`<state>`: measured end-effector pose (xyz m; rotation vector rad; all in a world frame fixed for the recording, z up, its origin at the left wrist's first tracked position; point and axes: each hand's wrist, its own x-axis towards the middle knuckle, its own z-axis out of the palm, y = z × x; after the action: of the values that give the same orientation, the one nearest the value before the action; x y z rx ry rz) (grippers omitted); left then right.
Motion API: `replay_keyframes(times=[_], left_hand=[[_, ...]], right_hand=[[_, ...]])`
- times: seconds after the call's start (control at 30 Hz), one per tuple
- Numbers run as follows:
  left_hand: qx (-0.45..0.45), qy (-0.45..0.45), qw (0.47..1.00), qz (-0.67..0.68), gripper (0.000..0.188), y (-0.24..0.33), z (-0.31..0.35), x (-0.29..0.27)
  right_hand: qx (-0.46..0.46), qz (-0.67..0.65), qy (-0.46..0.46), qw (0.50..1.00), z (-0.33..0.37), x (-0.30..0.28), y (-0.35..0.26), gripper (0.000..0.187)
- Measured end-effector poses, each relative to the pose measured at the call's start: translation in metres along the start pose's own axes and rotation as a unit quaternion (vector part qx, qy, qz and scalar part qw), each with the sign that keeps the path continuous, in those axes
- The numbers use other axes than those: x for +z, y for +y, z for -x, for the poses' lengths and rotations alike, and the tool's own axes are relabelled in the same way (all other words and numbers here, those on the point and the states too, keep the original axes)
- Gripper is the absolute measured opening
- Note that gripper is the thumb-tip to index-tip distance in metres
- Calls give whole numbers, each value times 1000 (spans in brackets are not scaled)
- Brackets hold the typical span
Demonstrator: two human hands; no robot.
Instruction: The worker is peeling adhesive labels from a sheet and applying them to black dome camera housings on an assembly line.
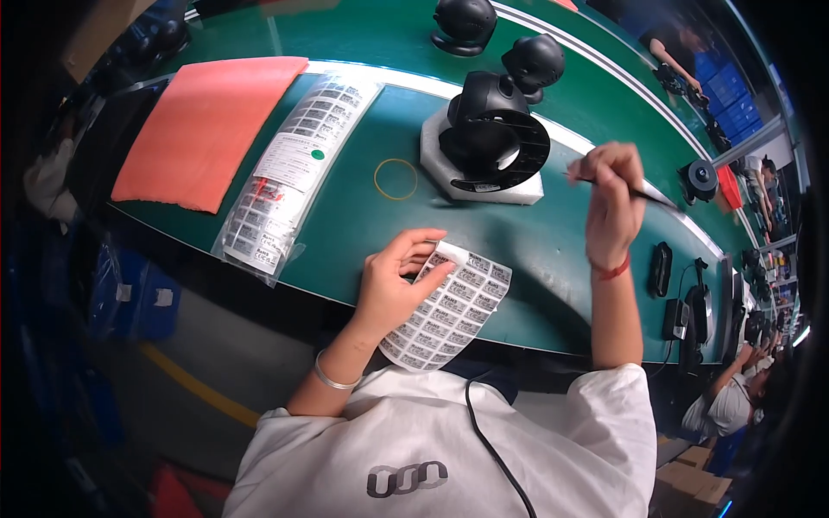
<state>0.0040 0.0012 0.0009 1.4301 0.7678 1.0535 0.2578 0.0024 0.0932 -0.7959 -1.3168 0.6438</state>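
My left hand [399, 278] pinches the upper left corner of a sheet of printed labels [449, 309], white with grey rows, held tilted over the table's front edge. Raised to the right, my right hand [613, 194] grips thin black tweezers [663, 202], partly blurred, their tip pointing left. Just left of that hand, apart from it, a black rounded device [492, 108] with a curved base rests tipped on a white foam block [523, 192]. A yellow rubber band [396, 180] lies on the green table [345, 194] between the device and a clear-bagged stack of label sheets [294, 164].
An orange foam sheet [207, 129] covers the table's left. Behind the foam block stand more black devices [464, 24]. Black adapters and cables [682, 315] lie at the right end. Blue bins [134, 289] are below at left. Other people [730, 401] work along the right.
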Motion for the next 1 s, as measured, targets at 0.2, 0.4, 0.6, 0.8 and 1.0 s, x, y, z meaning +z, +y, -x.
replay_keyframes(times=[0.2,0.4,0.6,0.8,1.0], left_hand=[[-6,-4,1000,6,36,0,-2,3],[-21,5,1000,7,36,-1,0,-1],[-13,-6,1000,-6,35,3,-3,0],[-26,-17,1000,-4,35,5,-5,3],[-31,4,1000,3,36,5,-4,1]], right_hand=[[-83,551,-215,802,-59,2,6,30],[-132,621,-215,742,-55,-7,-7,31],[-116,786,-53,605,-45,-93,28,22],[-31,895,-50,443,-46,-248,122,16],[110,863,-59,489,-65,-275,130,20]])
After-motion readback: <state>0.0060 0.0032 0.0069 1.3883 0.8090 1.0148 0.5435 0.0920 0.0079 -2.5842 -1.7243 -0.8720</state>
